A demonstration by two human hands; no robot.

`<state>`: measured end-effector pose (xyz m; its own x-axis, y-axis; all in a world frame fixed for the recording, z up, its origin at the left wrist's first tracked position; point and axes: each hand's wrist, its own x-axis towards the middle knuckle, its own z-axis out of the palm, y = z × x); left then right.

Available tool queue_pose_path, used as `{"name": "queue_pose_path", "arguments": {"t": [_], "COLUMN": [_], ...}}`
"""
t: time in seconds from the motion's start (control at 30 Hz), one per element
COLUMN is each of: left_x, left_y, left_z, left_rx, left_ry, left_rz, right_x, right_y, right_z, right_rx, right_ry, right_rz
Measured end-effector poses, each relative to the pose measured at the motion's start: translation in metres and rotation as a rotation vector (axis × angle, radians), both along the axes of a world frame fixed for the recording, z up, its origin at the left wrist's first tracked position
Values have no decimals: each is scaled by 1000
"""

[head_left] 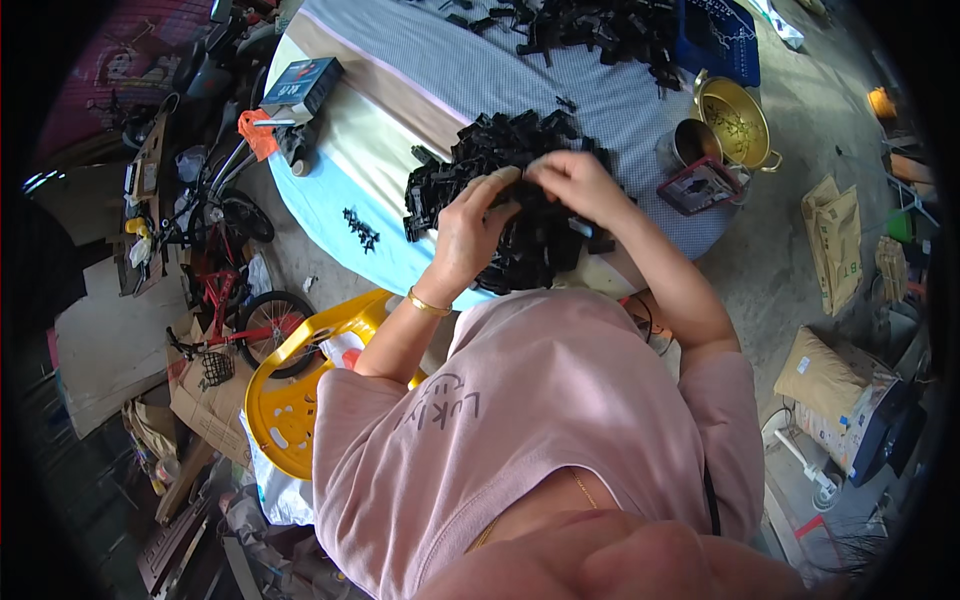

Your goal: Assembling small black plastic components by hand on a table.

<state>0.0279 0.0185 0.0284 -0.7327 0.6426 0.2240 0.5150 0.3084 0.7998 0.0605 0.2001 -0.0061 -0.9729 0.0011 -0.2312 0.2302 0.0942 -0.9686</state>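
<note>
A large heap of black plastic parts (540, 245) lies on the round, cloth-covered table in front of me. Over it, my left hand (472, 222) and my right hand (578, 182) come close together, fingertips bent inward. Both hands look pinched, the left by its fingertips and thumb, the right with its fingers curled. Whatever they hold is dark or small and blends into the heap. To the left of the heap lies a little cluster of small black pieces (361, 230). A second spread of black parts (590, 28) covers the far side of the table.
On the right edge stand a gold two-handled pot (737, 108) with small pieces inside, a metal cup (694, 143), a phone-like dark device (698, 186) and a blue basket (722, 40). A blue box (303, 88) sits at left. Beside me is a yellow chair (280, 400).
</note>
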Motion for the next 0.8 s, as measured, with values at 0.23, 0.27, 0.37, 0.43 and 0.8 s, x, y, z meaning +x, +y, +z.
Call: {"name": "queue_pose_path", "arguments": {"t": [0.23, 0.27, 0.37, 0.43, 0.8], "left_x": [-1, 0, 3, 1, -45], "left_y": [-1, -3, -3, 0, 18], "left_z": [-15, -16, -12, -11, -15], "left_rx": [-210, -210, -156, -145, -175], "left_ry": [74, 79, 48, 16, 162], "left_rz": [3, -17, -4, 19, 214], "right_x": [-129, -142, -172, -185, -101], "right_y": [62, 66, 73, 82, 48], "right_z": [-98, -103, -116, -128, -80], "right_rx": [963, 1102, 1057, 1054, -72], "right_ry": [87, 17, -113, -170, -249], "right_rz": [-329, -311, -369, -376, -315]}}
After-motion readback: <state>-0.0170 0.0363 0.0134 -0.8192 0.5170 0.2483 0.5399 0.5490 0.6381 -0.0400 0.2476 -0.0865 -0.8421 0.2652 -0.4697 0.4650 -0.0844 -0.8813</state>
